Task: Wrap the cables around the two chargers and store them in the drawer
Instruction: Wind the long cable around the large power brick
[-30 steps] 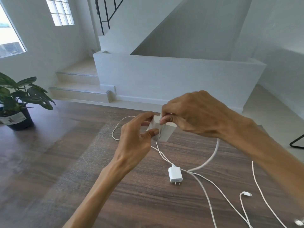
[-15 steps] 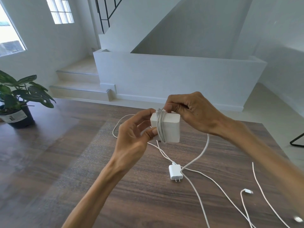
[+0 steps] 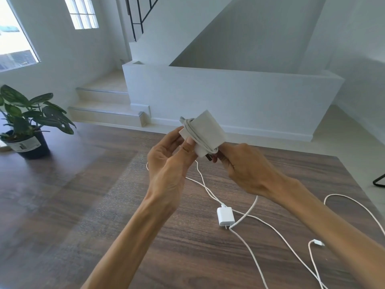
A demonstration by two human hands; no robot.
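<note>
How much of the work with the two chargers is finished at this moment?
Done: several cable turns already lie around the large charger. In hand: the left hand holds that charger, and the right hand grips its cable at the lower end. Left: the small charger lies unwrapped on the table, its cable loose. No drawer is visible.
</note>
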